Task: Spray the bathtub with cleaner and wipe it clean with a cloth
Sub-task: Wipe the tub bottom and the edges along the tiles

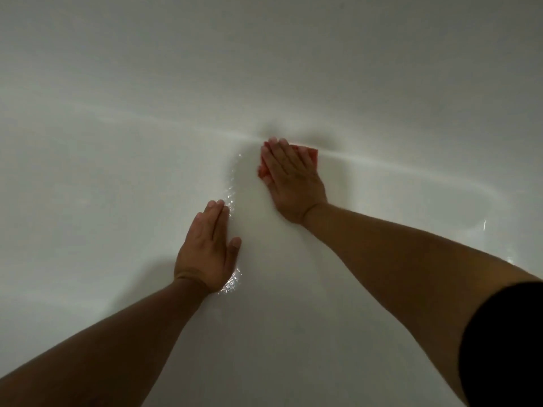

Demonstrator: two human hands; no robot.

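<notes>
Black sleeve's (505, 342) right hand (291, 179) presses cloth (312, 155) flat; left hand (205, 251) lies flat on bathtub (117, 142)

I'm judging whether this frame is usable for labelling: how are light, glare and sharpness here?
Head view: dim, greyish light, darker toward the corners, so the white bathtub looks flat. Head view: small glints on the wet streak beside the left hand. Head view: soft shadow beyond the right hand pressing the red cloth; edges slightly soft, forearms stretched by the wide lens.
</notes>
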